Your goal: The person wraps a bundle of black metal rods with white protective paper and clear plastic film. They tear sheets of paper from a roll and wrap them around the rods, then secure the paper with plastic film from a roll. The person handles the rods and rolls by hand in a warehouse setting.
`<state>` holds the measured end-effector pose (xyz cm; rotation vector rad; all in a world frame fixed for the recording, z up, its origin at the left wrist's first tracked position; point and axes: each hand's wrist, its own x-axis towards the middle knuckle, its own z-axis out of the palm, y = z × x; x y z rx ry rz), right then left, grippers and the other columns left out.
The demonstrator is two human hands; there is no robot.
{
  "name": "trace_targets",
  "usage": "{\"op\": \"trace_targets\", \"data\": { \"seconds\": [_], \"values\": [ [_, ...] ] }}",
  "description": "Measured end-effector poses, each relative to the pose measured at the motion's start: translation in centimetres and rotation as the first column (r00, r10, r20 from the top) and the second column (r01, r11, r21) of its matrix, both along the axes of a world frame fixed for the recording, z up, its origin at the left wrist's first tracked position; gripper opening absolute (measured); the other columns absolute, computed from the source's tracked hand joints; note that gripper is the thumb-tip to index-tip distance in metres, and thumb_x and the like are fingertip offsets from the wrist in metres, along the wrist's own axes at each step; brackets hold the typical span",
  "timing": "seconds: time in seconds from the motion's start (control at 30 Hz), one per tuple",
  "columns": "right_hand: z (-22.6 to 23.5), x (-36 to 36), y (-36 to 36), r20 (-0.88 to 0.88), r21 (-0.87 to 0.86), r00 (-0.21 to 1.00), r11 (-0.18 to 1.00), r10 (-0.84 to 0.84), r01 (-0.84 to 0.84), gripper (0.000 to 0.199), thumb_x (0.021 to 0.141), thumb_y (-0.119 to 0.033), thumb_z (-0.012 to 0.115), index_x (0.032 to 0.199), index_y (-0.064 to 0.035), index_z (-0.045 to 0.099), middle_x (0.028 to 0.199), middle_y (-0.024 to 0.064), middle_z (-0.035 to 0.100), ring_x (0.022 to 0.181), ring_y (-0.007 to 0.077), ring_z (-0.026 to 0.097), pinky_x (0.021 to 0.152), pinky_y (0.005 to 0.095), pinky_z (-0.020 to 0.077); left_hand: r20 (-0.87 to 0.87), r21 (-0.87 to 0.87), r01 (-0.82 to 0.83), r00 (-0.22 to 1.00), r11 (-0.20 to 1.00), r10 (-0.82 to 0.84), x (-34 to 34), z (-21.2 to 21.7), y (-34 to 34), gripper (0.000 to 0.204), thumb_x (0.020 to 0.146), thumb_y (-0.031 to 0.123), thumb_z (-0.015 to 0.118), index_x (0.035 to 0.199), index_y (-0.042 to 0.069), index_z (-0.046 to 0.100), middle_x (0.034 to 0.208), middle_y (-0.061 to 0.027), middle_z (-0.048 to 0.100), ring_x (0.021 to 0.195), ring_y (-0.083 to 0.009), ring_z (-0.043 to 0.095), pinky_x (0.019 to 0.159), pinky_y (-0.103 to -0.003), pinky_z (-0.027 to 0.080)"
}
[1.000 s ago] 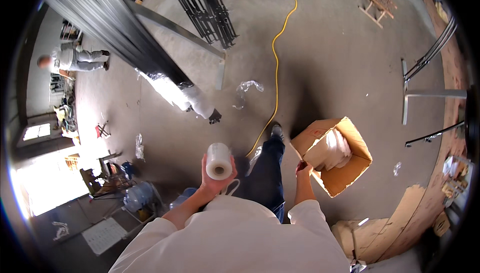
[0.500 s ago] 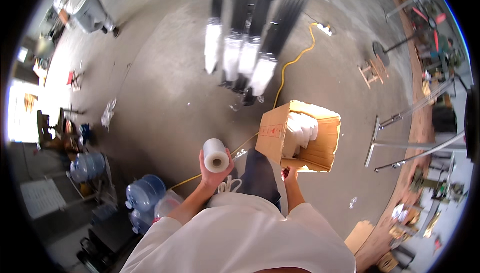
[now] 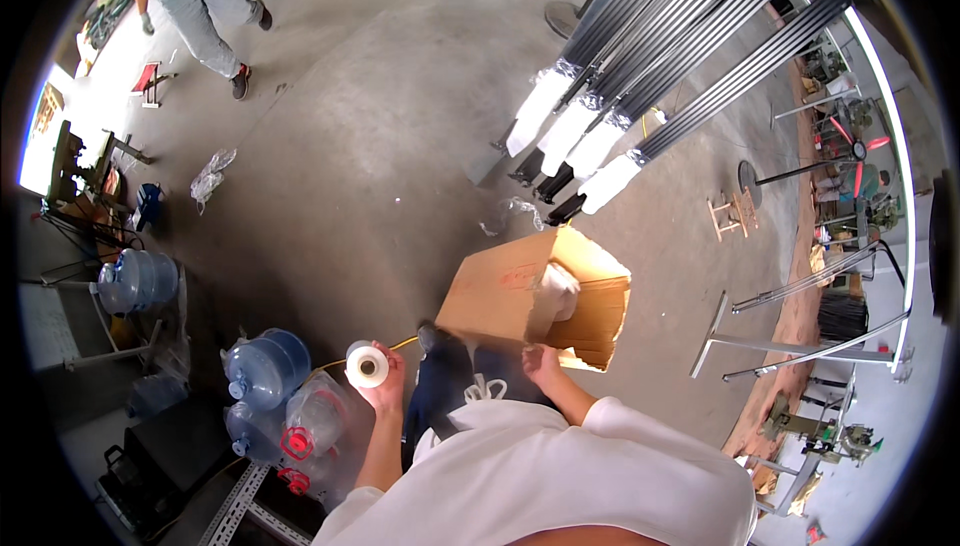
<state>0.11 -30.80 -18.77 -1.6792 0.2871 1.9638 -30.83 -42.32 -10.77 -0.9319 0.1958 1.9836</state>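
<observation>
At lower centre, our left hand (image 3: 388,384) curls round the pale roll (image 3: 366,355), core end facing up, while our right hand (image 3: 543,365), nearer the carton (image 3: 497,289) above, pinches its lower edge.

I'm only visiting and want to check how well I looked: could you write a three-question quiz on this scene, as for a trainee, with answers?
1. Which thing is in the left grip?
a) a hammer
b) a whitish roll
c) a paintbrush

2. True or false: the cardboard box is closed on every side.

3. Fill in: the blue water jugs are to the ___ of the cardboard box, as the camera wearer sees it.

Key: 1: b. 2: false, one end stands open. 3: left.
</observation>
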Motion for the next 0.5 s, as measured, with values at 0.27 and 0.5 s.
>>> {"op": "trace_targets", "data": {
  "seconds": [0.27,0.5],
  "values": [
    [0.2,-16.0,1.8,0.066,0.016,0.917,0.918,0.394,-0.396,0.017,0.076,-0.019,0.050,0.071,-0.0041,0.056,0.062,0.0090,0.060,0.049,0.0180,0.056,0.040,0.0253,0.0410,0.050,0.132,0.031,0.998,0.991,-0.037,-1.2,-0.2,0.1,0.066,0.071,0.061,0.050,0.102,0.003,0.053,0.101,-0.0126,0.058,0.096,-0.0255,0.053,0.081,-0.037,0.040],
    [3.3,-25.2,8.7,0.203,0.106,0.743,0.740,0.638,-0.664,0.010,0.070,-0.011,0.053,0.068,-0.0016,0.054,0.058,0.0124,0.057,0.044,0.0206,0.055,0.035,0.0273,0.0401,-0.090,0.160,0.030,0.996,0.987,-0.016,-4.1,3.0,2.7,0.045,0.076,0.041,0.051,0.099,0.003,0.051,0.095,-0.0093,0.056,0.092,-0.0189,0.053,0.075,-0.031,0.036]
  ]
}}
